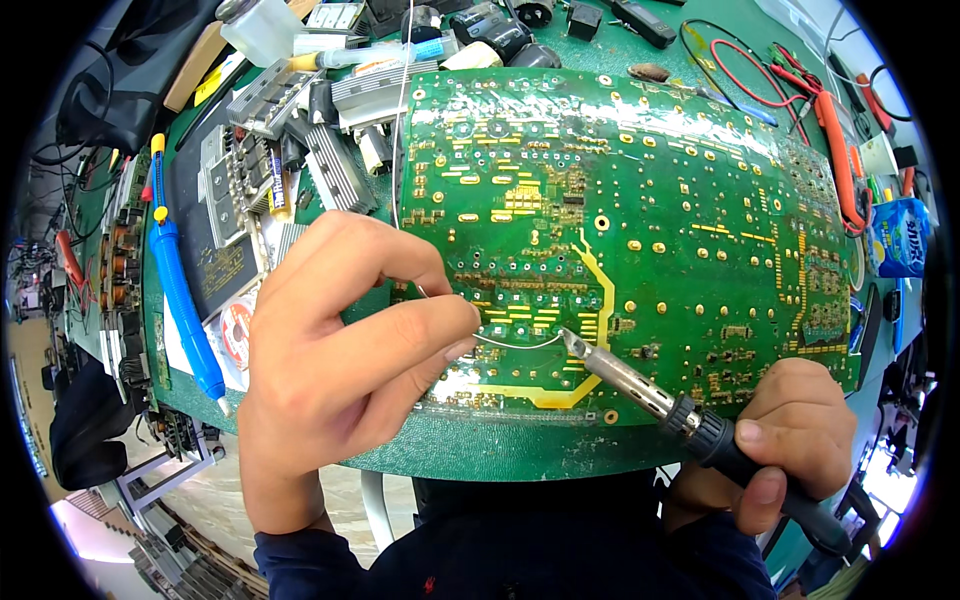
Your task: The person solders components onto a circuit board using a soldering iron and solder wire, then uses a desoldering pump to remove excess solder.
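A large green circuit board lies on the bench, its gold pads and solder joints facing up. Between thumb and forefinger my left hand pinches a thin solder wire, over the board's left part. The wire's free end meets the tip of a soldering iron at a row of pads beside a thick yellow trace. My right hand is wrapped round the iron's black handle, near the board's lower right edge. From the left hand, more of the wire runs up past the board's left edge.
Left of my left hand lies a blue desoldering pump. Metal heatsinks and black capacitors crowd the far left of the green bench. Orange-handled pliers and a blue packet are at the right.
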### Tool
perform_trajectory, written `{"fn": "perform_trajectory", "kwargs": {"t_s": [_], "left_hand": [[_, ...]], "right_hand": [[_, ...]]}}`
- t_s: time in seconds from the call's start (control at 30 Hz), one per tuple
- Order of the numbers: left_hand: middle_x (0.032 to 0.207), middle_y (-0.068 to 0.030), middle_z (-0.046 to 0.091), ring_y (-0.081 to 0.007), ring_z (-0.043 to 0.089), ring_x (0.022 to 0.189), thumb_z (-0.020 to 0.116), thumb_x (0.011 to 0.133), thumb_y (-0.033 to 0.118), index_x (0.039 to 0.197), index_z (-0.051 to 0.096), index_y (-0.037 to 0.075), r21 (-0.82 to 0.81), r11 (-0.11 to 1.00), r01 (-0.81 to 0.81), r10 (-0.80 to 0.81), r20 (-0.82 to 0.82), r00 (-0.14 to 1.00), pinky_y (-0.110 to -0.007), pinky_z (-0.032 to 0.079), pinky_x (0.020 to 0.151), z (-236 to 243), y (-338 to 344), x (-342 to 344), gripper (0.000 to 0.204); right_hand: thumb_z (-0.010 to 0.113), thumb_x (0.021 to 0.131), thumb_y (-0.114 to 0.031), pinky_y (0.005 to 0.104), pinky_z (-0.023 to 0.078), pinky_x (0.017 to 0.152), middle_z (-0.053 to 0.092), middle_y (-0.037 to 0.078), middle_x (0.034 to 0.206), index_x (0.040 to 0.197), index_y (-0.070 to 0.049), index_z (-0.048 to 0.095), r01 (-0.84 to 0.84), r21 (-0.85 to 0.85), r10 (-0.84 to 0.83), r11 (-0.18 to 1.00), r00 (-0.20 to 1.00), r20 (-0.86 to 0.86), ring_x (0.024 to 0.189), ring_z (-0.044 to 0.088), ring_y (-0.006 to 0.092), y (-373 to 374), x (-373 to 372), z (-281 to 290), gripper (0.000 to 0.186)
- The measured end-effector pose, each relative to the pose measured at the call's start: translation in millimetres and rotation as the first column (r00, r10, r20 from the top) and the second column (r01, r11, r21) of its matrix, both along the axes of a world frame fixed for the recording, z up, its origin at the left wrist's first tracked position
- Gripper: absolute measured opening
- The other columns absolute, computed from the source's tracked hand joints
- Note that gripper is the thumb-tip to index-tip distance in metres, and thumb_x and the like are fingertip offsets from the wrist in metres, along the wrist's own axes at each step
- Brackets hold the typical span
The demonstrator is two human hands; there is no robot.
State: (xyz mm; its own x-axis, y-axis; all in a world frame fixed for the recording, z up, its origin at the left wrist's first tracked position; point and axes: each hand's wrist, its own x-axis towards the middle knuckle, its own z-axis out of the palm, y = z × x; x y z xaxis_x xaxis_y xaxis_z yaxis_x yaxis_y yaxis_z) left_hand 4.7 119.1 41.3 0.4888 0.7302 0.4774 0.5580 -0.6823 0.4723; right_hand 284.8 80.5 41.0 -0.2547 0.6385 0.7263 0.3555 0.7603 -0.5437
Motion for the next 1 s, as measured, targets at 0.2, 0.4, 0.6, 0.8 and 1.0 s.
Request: {"fn": "perform_trajectory", "kwargs": {"t_s": [0.2,0.4,0.6,0.8,1.0], "left_hand": [[0.079,-0.0083,0.058,-0.0235,0.053,0.071,0.072,0.060,0.009,0.080,0.068,0.005,-0.003,1.000,-0.010,0.009,-0.015,1.000,-0.033,0.041,0.065,-1.1,-1.8,0.3,0.020],[0.079,-0.0085,0.058,-0.0236,0.054,0.071,0.071,0.060,0.008,0.080,0.068,0.005,-0.020,1.000,-0.009,0.008,-0.013,1.000,-0.033,0.041,0.065,1.7,-1.0,0.4,0.020],[0.079,-0.0087,0.058,-0.0237,0.054,0.071,0.072,0.060,0.007,0.080,0.068,0.005,-0.016,1.000,-0.010,0.010,-0.017,1.000,-0.033,0.041,0.065,1.6,-1.7,0.7,0.020],[0.080,-0.0080,0.058,-0.0233,0.054,0.071,0.071,0.061,0.006,0.079,0.067,0.005,-0.006,1.000,-0.003,0.003,-0.044,0.999,-0.033,0.041,0.065,4.1,-1.8,1.3,0.019],[0.080,-0.0077,0.057,-0.0221,0.054,0.072,0.070,0.062,0.003,0.080,0.066,0.004,-0.015,1.000,-0.023,0.022,-0.057,0.998,-0.032,0.041,0.064,4.1,-4.1,3.6,0.018]], "right_hand": [[0.055,0.084,-0.027,0.0284,0.026,0.039,0.042,0.001,0.044,0.072,-0.003,0.053,-0.025,0.002,0.025,1.000,1.000,0.019,0.034,0.037,0.0129,1.4,0.7,-2.3,0.026],[0.054,0.083,-0.026,0.0279,0.025,0.039,0.039,0.000,0.042,0.071,-0.003,0.051,0.040,0.008,-0.040,0.999,0.999,-0.009,0.033,0.035,0.0127,0.4,-2.7,-2.9,0.027],[0.056,0.083,-0.026,0.0280,0.026,0.039,0.041,0.001,0.044,0.072,-0.003,0.053,0.011,-0.003,-0.011,1.000,1.000,-0.013,0.034,0.037,0.0134,0.8,-2.3,-1.9,0.026],[0.063,0.081,-0.019,0.0293,0.034,0.040,0.053,0.003,0.051,0.082,0.002,0.063,-0.112,-0.059,0.112,0.992,0.994,-0.008,0.039,0.048,0.0168,1.6,8.0,4.3,0.021],[0.062,0.076,-0.010,0.0287,0.034,0.038,0.053,0.005,0.051,0.081,0.005,0.062,-0.170,-0.043,0.170,0.985,0.985,-0.008,0.038,0.049,0.0179,10.2,11.7,5.7,0.016]]}}
